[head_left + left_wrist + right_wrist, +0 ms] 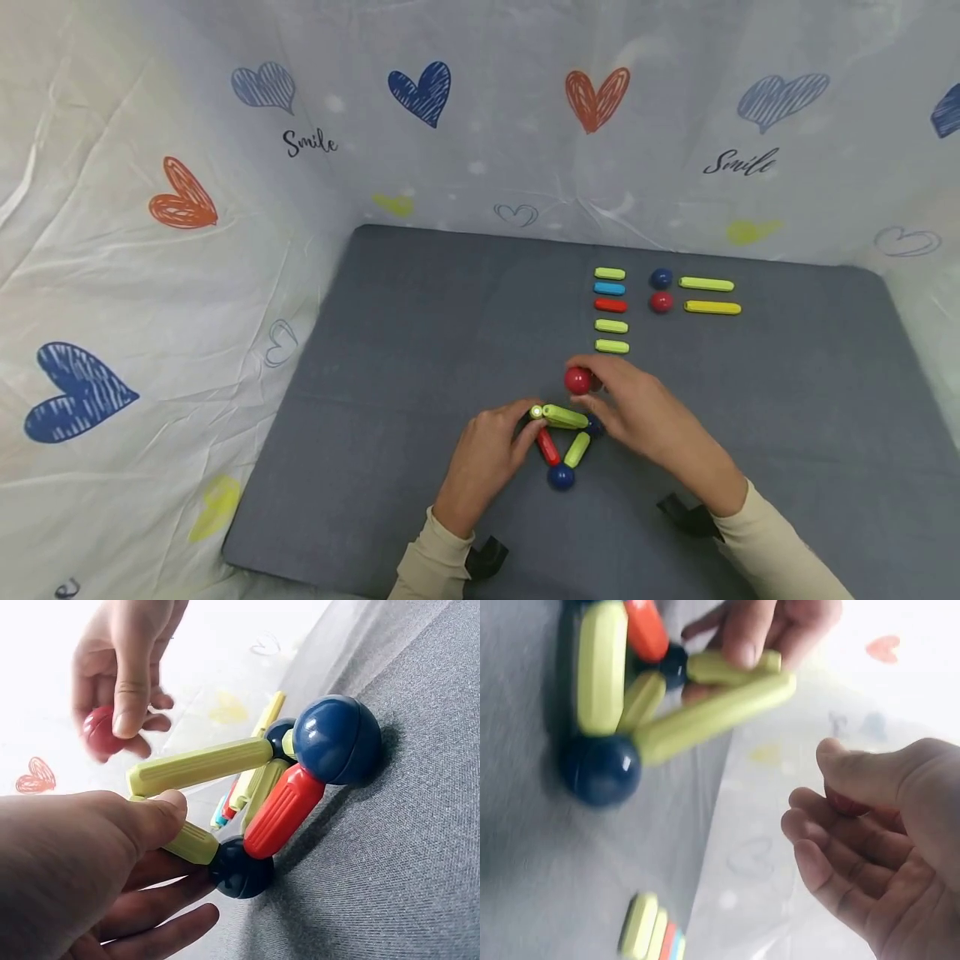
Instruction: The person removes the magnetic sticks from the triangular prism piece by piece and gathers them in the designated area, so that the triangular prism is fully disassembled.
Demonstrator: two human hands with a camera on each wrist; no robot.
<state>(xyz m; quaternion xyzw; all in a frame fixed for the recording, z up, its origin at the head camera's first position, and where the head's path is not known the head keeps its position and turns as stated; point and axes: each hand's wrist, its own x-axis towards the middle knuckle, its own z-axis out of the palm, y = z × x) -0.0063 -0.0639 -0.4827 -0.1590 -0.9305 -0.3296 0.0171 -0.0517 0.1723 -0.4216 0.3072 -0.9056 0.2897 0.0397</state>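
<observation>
My left hand (483,462) pinches an upright yellow-green rod (191,844) between thumb and fingers. That rod rises from a blue ball (241,870) at one corner of a small triangle of rods and balls. A second yellow-green rod (564,416) slants up from another corner ball, its upper end near the held one. A red rod (548,447) and a short yellow-green rod (577,450) meet at the front blue ball (561,477). Just beyond the frame, my right hand (645,417) holds a red ball (577,381) with thumb and fingers, raised off the mat.
Several short rods (611,305) lie in a column on the grey mat (420,333). To their right are a loose blue ball (662,278), another red ball (662,302), and two longer rods (707,284). A heart-printed white sheet (517,125) encloses the back and left.
</observation>
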